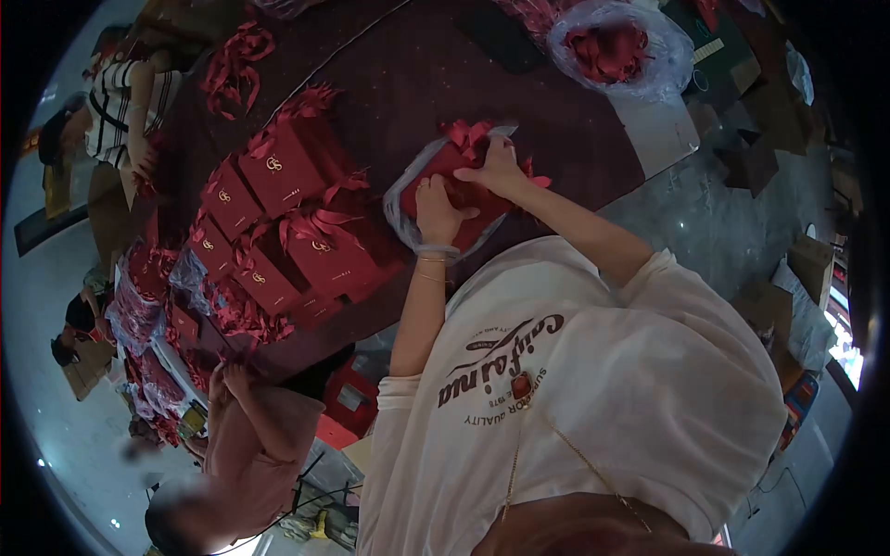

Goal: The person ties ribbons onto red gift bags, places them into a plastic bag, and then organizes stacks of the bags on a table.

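In front of my body lies a clear plastic bag (400,206) around a red package (423,176) with red ribbon (466,135) at its far end. My left hand (439,215), with a ring and bracelets, grips the near left part of the red package, fingers bent and thumb pointing right. Across the package's right side is my right hand (499,172), thumb stretched left and fingers curled at the far edge by the plastic. Just left of my hands stand red gift bags (338,259) with gold lettering and ribbon handles. What is under my palms is hidden.
A dark red cloth covers the table (389,93). At the far right sits an open plastic bag of red ribbons (607,51); a loose ribbon bunch (239,69) lies far left. Co-workers (269,417) are along the left side. Cardboard boxes (765,310) stand right, on the floor.
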Available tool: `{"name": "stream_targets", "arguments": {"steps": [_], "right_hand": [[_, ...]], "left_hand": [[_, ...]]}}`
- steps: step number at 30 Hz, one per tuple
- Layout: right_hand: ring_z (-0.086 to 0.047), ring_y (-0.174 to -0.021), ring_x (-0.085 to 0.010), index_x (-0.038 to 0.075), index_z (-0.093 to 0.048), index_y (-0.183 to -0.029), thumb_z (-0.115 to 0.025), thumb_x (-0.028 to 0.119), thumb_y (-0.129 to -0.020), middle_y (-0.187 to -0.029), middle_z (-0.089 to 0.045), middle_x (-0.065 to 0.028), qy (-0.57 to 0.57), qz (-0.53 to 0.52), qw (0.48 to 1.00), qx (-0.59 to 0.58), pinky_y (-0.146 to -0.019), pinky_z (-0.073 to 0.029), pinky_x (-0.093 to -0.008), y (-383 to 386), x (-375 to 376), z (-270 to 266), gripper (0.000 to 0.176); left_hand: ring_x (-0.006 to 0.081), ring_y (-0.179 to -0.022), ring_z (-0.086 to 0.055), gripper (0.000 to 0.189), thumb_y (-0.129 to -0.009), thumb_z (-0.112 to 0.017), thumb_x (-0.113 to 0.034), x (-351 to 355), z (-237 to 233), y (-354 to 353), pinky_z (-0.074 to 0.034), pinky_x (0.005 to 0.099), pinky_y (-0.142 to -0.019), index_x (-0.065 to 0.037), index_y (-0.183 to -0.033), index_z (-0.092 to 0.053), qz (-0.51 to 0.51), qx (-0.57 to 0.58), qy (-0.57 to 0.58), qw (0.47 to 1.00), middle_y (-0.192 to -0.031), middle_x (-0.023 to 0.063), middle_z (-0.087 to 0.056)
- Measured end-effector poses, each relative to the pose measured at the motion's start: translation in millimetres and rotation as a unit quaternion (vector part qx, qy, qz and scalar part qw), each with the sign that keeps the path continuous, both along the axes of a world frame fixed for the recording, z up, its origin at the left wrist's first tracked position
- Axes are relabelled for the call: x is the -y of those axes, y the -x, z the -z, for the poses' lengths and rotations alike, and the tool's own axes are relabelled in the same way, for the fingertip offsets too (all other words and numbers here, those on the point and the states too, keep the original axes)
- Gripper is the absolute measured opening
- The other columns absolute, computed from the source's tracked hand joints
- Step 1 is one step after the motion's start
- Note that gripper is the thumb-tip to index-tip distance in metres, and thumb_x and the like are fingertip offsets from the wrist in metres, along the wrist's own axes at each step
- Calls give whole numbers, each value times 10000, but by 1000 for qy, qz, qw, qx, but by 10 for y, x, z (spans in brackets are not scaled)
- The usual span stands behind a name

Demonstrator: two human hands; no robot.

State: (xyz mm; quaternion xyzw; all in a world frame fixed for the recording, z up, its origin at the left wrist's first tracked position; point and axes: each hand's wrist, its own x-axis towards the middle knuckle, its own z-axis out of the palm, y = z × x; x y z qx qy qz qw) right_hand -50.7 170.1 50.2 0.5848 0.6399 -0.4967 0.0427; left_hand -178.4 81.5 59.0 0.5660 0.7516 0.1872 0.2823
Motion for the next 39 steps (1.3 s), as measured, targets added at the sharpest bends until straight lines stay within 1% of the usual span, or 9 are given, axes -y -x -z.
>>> {"name": "stream_targets", "arguments": {"steps": [2,8,16,21,23,26,33,37,39], "right_hand": [[-557,-1021,-355,-73,-338,-1259,-697,442,-722,-1139,-522,-260,-213,57,970,-104,-893,-432,-355,-158,135,30,826],[-634,-780,-226,26,-550,-1006,-610,188,-827,-841,-631,-123,-137,115,977,-119,-693,-492,-313,-725,-96,-386,250],[-607,-689,-168,8,-552,-910,-636,179,-809,-762,-617,-88,-290,-58,949,-108,-629,-465,-276,-793,-270,124,215],[-591,-701,-200,53,-580,-956,-684,294,-747,-772,-600,-99,124,65,925,-353,-659,-455,-292,-860,-69,-165,336],[-615,-744,-240,78,-586,-972,-659,329,-753,-816,-617,-124,118,38,931,-344,-681,-472,-328,-847,8,-131,342],[-614,-840,-314,77,-595,-940,-618,302,-764,-879,-629,-125,-239,-61,969,-30,-673,-488,-401,-653,-97,-288,287],[-591,-628,-235,94,-622,-913,-657,149,-747,-813,-591,-73,-413,0,865,-286,-562,-477,-304,118,-255,-432,179],[-586,-638,-227,116,-625,-892,-664,112,-724,-800,-568,-47,-484,-70,835,-253,-574,-483,-312,-544,8,-438,172],[-591,-685,-232,123,-626,-902,-661,104,-723,-820,-567,-49,-481,-69,853,-191,-611,-490,-324,-830,14,-371,183]], "left_hand": [[330,-868,-493,563,-408,-854,-174,-41,-21,-4,-400,414,-791,-57,-801,-469,2,-7,30,1000,-845,123,-514],[329,-933,-497,599,-417,-870,-211,-98,-92,-37,-395,413,-871,-55,-828,-462,-3,-31,81,996,-892,136,-520],[343,-984,-483,622,-452,-866,-248,-72,-103,12,-377,420,-917,-43,-872,-456,29,-22,84,996,-937,153,-513],[347,-1007,-480,634,-462,-862,-238,-98,-172,-13,-401,427,-888,-41,-906,-453,15,-18,95,995,-987,169,-508],[350,-1016,-478,639,-465,-860,-234,-92,-165,-17,-412,430,-876,-40,-917,-452,10,-20,103,994,-1008,175,-505],[361,-1035,-477,672,-469,-857,-240,-92,-137,-43,-432,428,-857,-40,-953,-436,9,-39,129,991,-1042,188,-496],[375,-1075,-470,771,-507,-834,-313,-46,-90,-85,-417,425,-886,-9,-1086,-426,21,-90,80,993,-1128,214,-489],[342,-1142,-448,800,-539,-806,-359,9,237,-3,-364,438,-954,-67,-1208,-478,98,-100,-69,988,-1248,168,-470],[314,-1185,-422,757,-558,-791,-372,-97,59,31,-337,432,-991,-140,-1226,-520,100,-38,39,993,-1290,126,-463]]}}
